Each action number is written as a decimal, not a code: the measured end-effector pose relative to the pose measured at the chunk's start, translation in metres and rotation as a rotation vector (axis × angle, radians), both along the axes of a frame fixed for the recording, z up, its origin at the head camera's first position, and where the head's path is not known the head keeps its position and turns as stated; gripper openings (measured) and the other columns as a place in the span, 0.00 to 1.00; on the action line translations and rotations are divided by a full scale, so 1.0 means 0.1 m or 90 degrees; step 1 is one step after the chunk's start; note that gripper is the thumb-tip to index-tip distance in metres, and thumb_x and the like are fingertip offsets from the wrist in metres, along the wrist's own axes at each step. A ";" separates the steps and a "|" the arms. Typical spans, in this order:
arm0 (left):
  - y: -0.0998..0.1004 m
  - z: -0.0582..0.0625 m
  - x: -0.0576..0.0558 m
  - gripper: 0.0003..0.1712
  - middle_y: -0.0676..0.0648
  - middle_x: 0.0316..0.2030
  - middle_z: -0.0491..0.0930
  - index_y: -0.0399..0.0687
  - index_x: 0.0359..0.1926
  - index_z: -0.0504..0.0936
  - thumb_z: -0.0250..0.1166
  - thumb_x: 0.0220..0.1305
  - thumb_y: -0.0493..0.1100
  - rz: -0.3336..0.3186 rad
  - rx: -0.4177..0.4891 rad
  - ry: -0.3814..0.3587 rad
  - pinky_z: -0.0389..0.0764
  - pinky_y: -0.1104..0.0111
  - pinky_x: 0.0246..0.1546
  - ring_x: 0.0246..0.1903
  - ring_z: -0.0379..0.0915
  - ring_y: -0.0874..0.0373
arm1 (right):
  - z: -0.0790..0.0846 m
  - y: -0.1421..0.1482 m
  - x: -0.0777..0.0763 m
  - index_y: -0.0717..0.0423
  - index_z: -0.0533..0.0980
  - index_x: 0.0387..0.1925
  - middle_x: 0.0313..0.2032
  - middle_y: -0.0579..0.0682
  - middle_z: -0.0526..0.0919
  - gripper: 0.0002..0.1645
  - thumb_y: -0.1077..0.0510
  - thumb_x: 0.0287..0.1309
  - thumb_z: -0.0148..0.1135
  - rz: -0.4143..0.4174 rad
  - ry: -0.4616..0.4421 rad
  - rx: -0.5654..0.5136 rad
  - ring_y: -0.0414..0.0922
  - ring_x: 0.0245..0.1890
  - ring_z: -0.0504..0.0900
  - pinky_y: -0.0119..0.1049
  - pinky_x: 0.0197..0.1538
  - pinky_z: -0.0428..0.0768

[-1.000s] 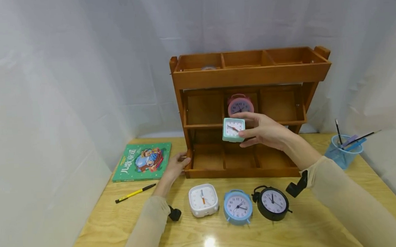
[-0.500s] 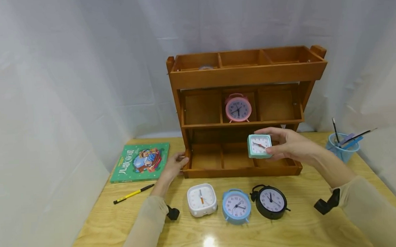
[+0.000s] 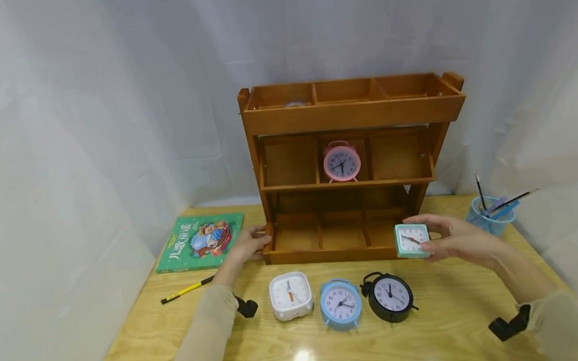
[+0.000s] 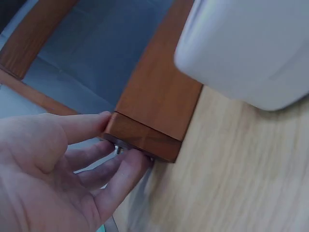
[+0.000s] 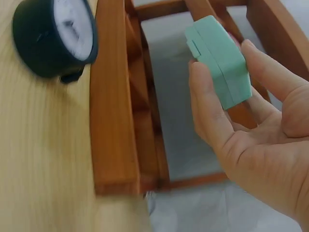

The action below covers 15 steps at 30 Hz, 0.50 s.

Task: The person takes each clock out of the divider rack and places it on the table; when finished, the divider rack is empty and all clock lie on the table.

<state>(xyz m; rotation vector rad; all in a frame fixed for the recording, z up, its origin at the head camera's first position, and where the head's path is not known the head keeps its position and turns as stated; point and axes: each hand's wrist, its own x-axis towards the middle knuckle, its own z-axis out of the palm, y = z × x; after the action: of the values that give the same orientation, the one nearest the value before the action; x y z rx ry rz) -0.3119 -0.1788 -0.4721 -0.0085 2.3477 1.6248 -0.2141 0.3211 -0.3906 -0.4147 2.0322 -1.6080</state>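
Observation:
My right hand (image 3: 461,242) holds a small square mint-green alarm clock (image 3: 410,234) between thumb and fingers, just before the lower right end of the wooden shelf rack (image 3: 349,118). The right wrist view shows the plain mint back of this clock (image 5: 224,67). At the rack's lower left corner, my left hand (image 3: 245,245) grips the wooden end; thumb and fingers are around it in the left wrist view. A pink alarm clock (image 3: 341,163) stands in the middle compartment of the middle tier. Part of a round object (image 3: 294,104) shows in the top left compartment.
A white (image 3: 291,296), a blue (image 3: 340,305) and a black alarm clock (image 3: 390,297) stand in a row before the rack. On the left lie a green book (image 3: 202,242) and a yellow pen (image 3: 187,290). A blue pen cup (image 3: 490,217) stands far right.
My right hand has carried the mint-green clock right and down, from before the middle tier to the rack's lower right end. My left hand stays at the lower left corner.

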 end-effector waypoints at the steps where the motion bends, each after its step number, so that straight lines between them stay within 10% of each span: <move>1: -0.01 0.02 0.00 0.31 0.27 0.71 0.69 0.36 0.78 0.65 0.59 0.79 0.38 -0.001 0.003 -0.006 0.88 0.52 0.54 0.64 0.75 0.34 | -0.04 0.06 0.02 0.47 0.63 0.79 0.63 0.46 0.73 0.35 0.63 0.76 0.58 -0.003 0.000 0.001 0.48 0.51 0.88 0.47 0.54 0.89; 15: -0.05 0.10 -0.01 0.35 0.28 0.72 0.70 0.34 0.77 0.66 0.64 0.72 0.30 -0.023 0.004 -0.004 0.88 0.61 0.44 0.55 0.82 0.46 | -0.52 0.62 0.22 0.39 0.66 0.77 0.64 0.45 0.67 0.33 0.64 0.78 0.55 0.007 -0.063 -0.009 0.48 0.55 0.86 0.50 0.58 0.88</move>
<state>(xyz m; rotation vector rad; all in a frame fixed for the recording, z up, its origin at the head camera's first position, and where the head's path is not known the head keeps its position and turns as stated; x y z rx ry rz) -0.3130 -0.1836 -0.4625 0.0296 2.3248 1.6132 -0.1924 0.3833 -0.4427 -0.3437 1.9428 -1.6045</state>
